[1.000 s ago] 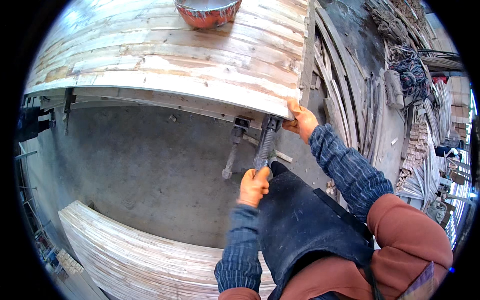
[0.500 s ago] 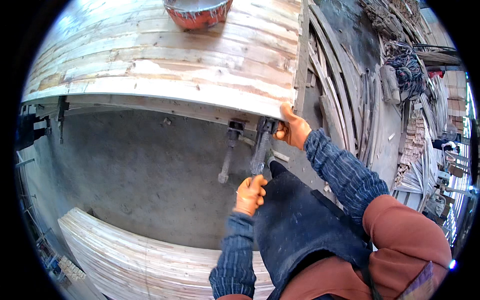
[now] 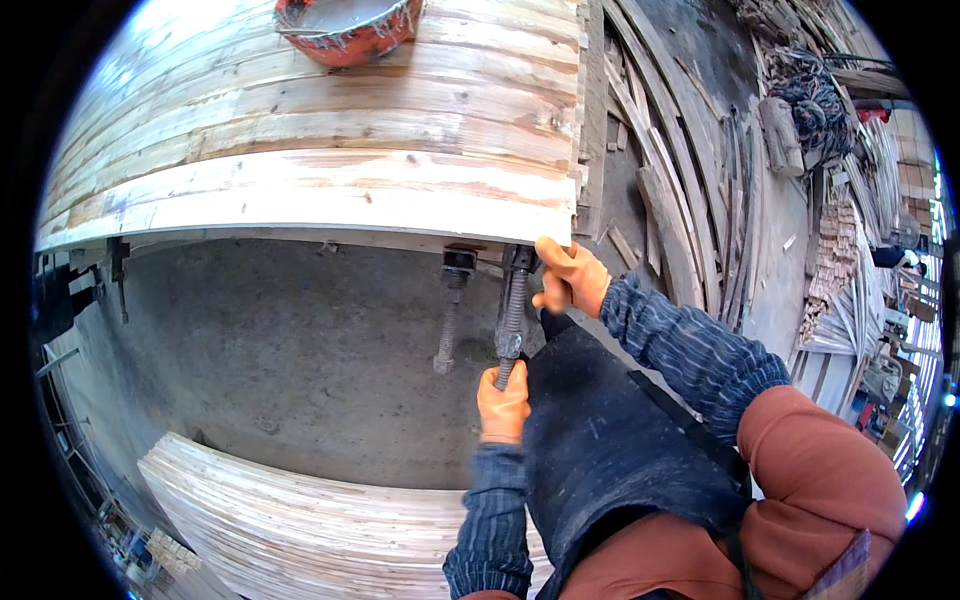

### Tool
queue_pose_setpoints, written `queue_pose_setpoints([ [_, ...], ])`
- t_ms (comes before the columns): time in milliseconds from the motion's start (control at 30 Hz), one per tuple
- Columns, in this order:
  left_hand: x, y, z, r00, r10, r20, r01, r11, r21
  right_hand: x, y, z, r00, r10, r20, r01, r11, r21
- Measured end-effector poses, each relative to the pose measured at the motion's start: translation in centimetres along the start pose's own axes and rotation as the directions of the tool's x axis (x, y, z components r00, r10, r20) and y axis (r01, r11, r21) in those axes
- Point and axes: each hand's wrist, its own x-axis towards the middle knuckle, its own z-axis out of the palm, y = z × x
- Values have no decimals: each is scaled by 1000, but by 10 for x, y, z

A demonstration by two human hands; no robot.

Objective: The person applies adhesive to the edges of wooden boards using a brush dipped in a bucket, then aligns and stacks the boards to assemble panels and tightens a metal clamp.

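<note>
1. Your left hand [image 3: 503, 405], orange-gloved, has its fingers wrapped tight round the lower end of the threaded steel rod [image 3: 512, 318].
2. The rod is ribbed, grey and tilted; it hangs just under the front edge of the plank table [image 3: 330, 190].
3. Your right hand [image 3: 570, 277], also orange-gloved, grips the table's right front corner with curled fingers, just right of the rod's top.
4. A second threaded rod [image 3: 448, 325] hangs just left of the rod, free of both hands.
5. The table is rough, pale, whitewashed boards with a curved front edge.
6. An orange basin [image 3: 348, 22] sits well behind the rod.
7. Bare concrete floor [image 3: 270, 370] lies left of the rod, giving open room; a stacked plank pile [image 3: 300, 530] lies below.
</note>
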Motion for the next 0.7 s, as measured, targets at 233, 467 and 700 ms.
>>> queue_pose_setpoints([
  [233, 7, 1, -27, 868, -78, 490, 296, 873, -387, 2, 1, -2, 999, 40, 33, -41, 999, 26],
  [467, -22, -24, 37, 646, 617, -449, -587, 778, 224, 13, -11, -9, 989, 76, 127, -57, 988, -145],
  [700, 23, -21, -39, 767, -111, 632, 431, 819, -379, 7, -5, -5, 976, 2, 219, 29, 990, -136],
])
